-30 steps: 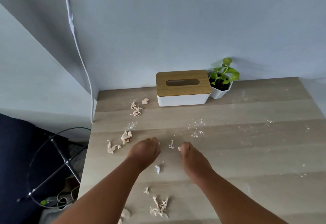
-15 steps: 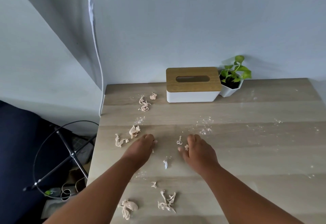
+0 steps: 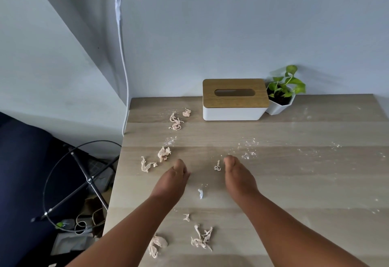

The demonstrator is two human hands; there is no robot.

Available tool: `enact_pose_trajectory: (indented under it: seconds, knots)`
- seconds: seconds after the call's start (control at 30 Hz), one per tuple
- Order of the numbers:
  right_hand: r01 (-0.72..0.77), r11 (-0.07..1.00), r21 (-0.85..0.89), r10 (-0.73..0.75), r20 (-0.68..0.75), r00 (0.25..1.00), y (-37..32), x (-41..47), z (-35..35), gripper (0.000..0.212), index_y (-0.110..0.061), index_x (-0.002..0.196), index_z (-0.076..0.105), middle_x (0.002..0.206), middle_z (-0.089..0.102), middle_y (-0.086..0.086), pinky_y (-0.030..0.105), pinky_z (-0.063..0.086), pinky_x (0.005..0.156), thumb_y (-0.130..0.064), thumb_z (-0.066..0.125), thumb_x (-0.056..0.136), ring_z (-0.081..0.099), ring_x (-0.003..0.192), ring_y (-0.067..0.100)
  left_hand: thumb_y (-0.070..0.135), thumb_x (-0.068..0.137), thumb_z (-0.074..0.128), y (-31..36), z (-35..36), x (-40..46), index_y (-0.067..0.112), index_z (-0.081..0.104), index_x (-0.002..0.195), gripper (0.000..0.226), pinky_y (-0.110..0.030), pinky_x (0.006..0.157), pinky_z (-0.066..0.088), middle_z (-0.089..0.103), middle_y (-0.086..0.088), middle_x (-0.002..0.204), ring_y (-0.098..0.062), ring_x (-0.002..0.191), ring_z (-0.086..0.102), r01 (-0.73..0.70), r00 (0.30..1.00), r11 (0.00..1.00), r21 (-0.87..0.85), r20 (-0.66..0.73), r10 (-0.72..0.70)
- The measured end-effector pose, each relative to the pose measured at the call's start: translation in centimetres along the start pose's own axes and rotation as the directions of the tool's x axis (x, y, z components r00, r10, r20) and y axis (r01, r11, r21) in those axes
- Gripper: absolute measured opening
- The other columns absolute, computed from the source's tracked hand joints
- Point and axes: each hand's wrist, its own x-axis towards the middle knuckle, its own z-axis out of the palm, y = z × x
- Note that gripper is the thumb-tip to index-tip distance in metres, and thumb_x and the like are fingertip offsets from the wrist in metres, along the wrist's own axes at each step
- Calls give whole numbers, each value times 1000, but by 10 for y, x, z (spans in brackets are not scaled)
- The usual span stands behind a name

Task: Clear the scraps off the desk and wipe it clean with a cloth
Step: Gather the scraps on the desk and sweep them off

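Scraps of pale pinkish paper lie scattered over the left half of the wooden desk [image 3: 294,182]. A twisted strip [image 3: 175,122] in the upper middle of the frame runs its long axis from the far edge toward the viewer, with a small crumpled bit [image 3: 186,112] just beside it to the right. Lower left of these sit a crumpled wad [image 3: 164,154] and a curled strip [image 3: 147,164] lying roughly left to right. A tiny scrap [image 3: 217,165] stands just beside the right hand [image 3: 239,179], between the two hands. A small white shred [image 3: 200,193] lies nearer the viewer, also between the wrists. Near the bottom of the frame are a tiny bit [image 3: 186,217], a tangled bunch [image 3: 202,238] and a folded piece [image 3: 156,245].

The left hand [image 3: 171,179] hovers low over the desk, back upward, fingers curled under; whether it holds anything I cannot tell. The right hand's fingers are likewise bent downward and hidden, so its grip cannot be told.

White crumbs [image 3: 248,151] dust the desk to the right. A tissue box [image 3: 234,99] with a wooden lid and a potted plant [image 3: 283,92] stand at the far edge.
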Motion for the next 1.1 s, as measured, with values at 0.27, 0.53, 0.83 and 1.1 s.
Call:
enact_pose_trajectory:
  seconds: [0.27, 0.53, 0.83, 1.1]
  knots:
    - [89, 991, -100, -95, -64, 993, -3, 5, 14, 49, -15, 128, 51, 114, 59, 4, 35, 47, 67, -55, 49, 100, 63, 95, 27, 36, 99, 58, 4, 12, -20, 21, 61, 110, 19, -33, 74, 50, 65, 3, 105, -20, 90, 64, -197, 979, 978, -65, 45, 200]
    - [119, 989, -85, -131, -157, 979, -9, 2, 18, 12, -6, 96, 62, 90, 62, 13, 34, 33, 57, -17, 62, 100, 62, 71, 37, 49, 94, 63, -2, 28, -37, 32, 68, 117, 30, -37, 77, 56, 64, 11, 105, -12, 98, 65, -217, 975, 976, -1, 44, 217]
    - [8, 999, 34, -7, -27, 1000, -3, -7, 9, 11, -10, 108, 53, 115, 60, 8, 38, 50, 78, -12, 44, 103, 60, 99, 30, 38, 99, 60, 7, 27, -38, 24, 69, 95, 17, -32, 61, 50, 57, 7, 89, -15, 82, 61, -232, 972, 973, -10, -29, 232]
    - [-38, 993, 114, 39, -7, 999, 20, -31, -4, 42, -18, 108, 50, 110, 61, 6, 39, 50, 84, -29, 16, 85, 57, 96, 29, 15, 95, 50, 12, 18, -48, 16, 40, 96, 10, -41, 60, 43, 52, -1, 76, -28, 66, 50, -122, 992, 984, -130, -26, 120]
